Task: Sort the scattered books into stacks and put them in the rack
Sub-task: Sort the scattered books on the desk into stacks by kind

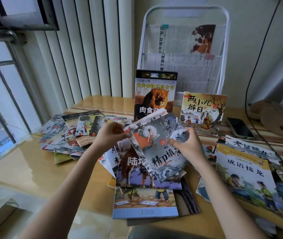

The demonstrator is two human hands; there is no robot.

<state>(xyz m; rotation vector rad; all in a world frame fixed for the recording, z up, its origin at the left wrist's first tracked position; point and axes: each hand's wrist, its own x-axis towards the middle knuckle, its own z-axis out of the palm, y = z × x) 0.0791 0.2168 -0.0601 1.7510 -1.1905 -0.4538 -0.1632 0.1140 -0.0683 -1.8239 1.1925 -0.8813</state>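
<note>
Both hands up over my central pile, left hand pinching thin books' edges, right hand gripping the grey wave-cover book, possibly several, lion book upright against white rack

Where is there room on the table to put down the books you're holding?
The bare table at front left, between the window side and the left heap, is free. A smaller bare strip lies behind that heap, before the radiator. The middle pile and the right pile are crowded, with the phone behind.
</note>
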